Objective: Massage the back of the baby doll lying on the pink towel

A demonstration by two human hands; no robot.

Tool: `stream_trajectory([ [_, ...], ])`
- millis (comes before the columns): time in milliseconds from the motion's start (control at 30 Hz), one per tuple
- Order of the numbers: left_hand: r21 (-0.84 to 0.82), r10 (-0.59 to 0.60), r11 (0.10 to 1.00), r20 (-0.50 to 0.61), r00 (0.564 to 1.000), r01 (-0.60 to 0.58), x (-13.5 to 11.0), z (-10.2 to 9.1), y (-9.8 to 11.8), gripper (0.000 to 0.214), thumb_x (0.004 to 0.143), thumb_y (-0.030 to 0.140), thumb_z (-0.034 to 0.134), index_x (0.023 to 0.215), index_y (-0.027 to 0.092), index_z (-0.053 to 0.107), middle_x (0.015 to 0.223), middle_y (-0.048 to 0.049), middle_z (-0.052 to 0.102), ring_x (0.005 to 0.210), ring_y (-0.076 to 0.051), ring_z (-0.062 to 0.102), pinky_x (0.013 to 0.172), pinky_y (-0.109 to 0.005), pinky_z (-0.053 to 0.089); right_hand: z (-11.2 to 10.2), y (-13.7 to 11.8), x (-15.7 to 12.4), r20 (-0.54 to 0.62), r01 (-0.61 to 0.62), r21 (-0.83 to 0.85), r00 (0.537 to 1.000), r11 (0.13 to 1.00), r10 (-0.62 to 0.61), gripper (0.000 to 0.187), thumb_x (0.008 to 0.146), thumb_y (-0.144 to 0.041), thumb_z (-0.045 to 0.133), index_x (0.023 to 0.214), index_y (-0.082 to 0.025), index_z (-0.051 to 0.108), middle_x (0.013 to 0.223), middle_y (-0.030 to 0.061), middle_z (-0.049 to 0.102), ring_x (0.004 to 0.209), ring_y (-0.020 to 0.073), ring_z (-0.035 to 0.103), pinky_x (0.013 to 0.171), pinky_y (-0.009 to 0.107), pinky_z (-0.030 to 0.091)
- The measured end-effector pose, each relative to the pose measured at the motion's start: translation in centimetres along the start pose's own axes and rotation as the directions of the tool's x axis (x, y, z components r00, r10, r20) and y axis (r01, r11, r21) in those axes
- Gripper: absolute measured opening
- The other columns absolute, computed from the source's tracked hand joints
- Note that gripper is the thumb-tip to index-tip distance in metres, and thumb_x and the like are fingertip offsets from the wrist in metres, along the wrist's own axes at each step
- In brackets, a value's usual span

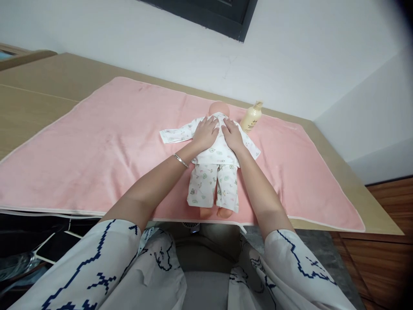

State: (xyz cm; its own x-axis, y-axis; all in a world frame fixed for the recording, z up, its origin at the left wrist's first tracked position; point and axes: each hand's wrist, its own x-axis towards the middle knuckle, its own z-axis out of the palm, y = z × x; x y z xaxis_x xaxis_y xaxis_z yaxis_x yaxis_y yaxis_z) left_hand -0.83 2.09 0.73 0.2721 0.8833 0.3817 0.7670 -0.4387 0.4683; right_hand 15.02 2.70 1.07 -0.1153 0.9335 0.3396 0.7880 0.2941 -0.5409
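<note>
A baby doll (219, 108) in a white patterned shirt (220, 154) and matching trousers (202, 185) lies on a pink blanket (106, 142), feet toward me. Flat on the left side of the doll's chest rests my left hand (206, 132), fingers stretched out and a silver bangle on the wrist. My right hand (232, 135) lies on the other side of the chest, its fingers also extended. Neither hand grasps anything. The left sleeve spreads out sideways on the blanket; the right one angles down past my wrist.
A cream pump bottle (251, 117) is close beside the doll's right-hand shoulder in view. The blanket covers most of a wooden table (348, 189), which stands against a white wall. Wooden drawers (380, 258) are at the lower right, dark items at the lower left.
</note>
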Motion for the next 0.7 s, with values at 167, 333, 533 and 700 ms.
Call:
stream_trajectory([
  [167,0.015,0.001,1.000,-0.004,1.000,-0.001,0.0,-0.1,0.0,0.052,0.100,0.030,0.032,0.148,0.015,0.041,0.159,-0.0087,0.037,0.151,-0.028,0.025,0.126,-0.045,0.020,0.0,-0.1,-0.2,-0.007,0.006,-0.007,1.000,1.000,-0.006,0.061,0.098,-0.052,0.030,0.146,-0.018,0.046,0.157,0.0084,0.040,0.150,0.0266,0.028,0.125,0.051,0.014],
  [333,0.029,-0.022,0.999,-0.023,0.999,0.023,-0.3,-0.1,0.7,0.050,0.099,0.030,0.033,0.147,0.017,0.043,0.159,-0.0083,0.039,0.150,-0.029,0.028,0.124,-0.048,0.024,0.0,0.2,-0.1,-0.007,0.007,-0.012,1.000,1.000,-0.007,0.061,0.097,-0.054,0.028,0.145,-0.020,0.047,0.156,0.0076,0.042,0.150,0.0256,0.028,0.125,0.051,0.014],
  [533,0.066,-0.048,0.997,-0.032,0.998,0.050,-1.1,-0.4,2.4,0.049,0.099,0.025,0.030,0.143,0.014,0.049,0.155,-0.0113,0.044,0.148,-0.031,0.033,0.122,-0.049,0.028,-1.0,-0.2,0.2,0.101,0.091,-0.125,0.992,0.988,-0.079,0.054,0.097,-0.032,0.027,0.145,-0.013,0.044,0.156,0.0129,0.040,0.149,0.0261,0.030,0.122,0.053,0.022],
  [700,-0.008,-0.014,1.000,0.038,0.999,0.014,0.8,-0.8,0.5,0.049,0.096,0.025,0.033,0.140,0.012,0.052,0.154,-0.0116,0.046,0.147,-0.025,0.035,0.125,-0.042,0.023,-1.7,-4.7,-1.7,0.122,0.074,-0.322,0.992,0.944,-0.036,0.049,0.096,-0.025,0.028,0.135,-0.005,0.050,0.138,0.0237,0.056,0.133,0.0359,0.048,0.112,0.056,0.036],
])
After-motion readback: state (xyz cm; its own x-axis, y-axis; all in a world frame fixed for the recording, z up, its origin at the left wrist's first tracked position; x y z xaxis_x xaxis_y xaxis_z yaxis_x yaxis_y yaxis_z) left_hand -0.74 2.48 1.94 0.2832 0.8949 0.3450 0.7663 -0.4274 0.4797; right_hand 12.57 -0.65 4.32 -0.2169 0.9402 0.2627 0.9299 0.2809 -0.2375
